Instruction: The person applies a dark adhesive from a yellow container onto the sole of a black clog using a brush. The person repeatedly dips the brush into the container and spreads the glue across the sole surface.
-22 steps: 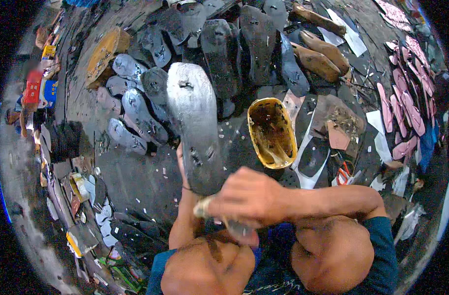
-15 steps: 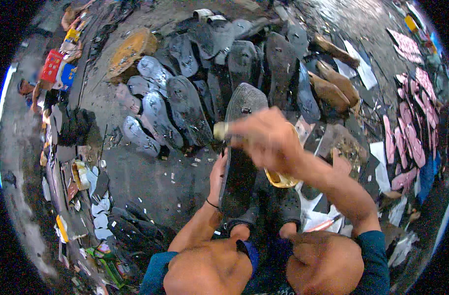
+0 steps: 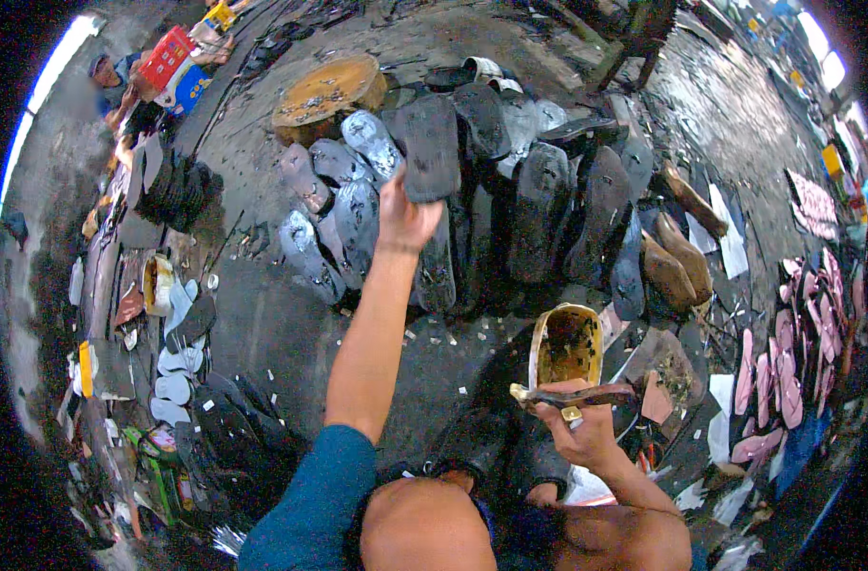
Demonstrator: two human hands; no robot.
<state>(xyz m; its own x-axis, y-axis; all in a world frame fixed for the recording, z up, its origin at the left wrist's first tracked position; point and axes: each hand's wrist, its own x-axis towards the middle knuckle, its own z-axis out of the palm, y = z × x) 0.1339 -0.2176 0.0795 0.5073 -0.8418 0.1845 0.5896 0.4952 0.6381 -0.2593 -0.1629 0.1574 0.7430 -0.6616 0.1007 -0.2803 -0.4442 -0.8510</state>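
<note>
My left hand (image 3: 407, 217) is stretched forward, closed on the lower end of a dark shoe sole (image 3: 428, 143). It holds the sole over a cluster of other soles, among them grey shiny ones (image 3: 356, 224) and a black one (image 3: 540, 205). Closer to my body, my right hand (image 3: 584, 428) is closed round a dark, curved stick-like tool (image 3: 595, 394) with a pale tip. Under its fingers a small yellowish piece also shows. Just beyond that hand stands a yellowish tub (image 3: 595, 333), dark residue inside.
A round wooden block (image 3: 334, 90) lies behind the soles at the left. Brown sole-shaped forms (image 3: 676, 262) lie right of the pile, with pink pieces (image 3: 788, 366) farther right. Scraps and grey cut-outs (image 3: 175, 388) line the left. Another person (image 3: 110, 76) is at the far left.
My left hand has moved forward with the sole, from near my knees to the pile. My right hand has drawn back from the sole to beside the tub. The view has shifted.
</note>
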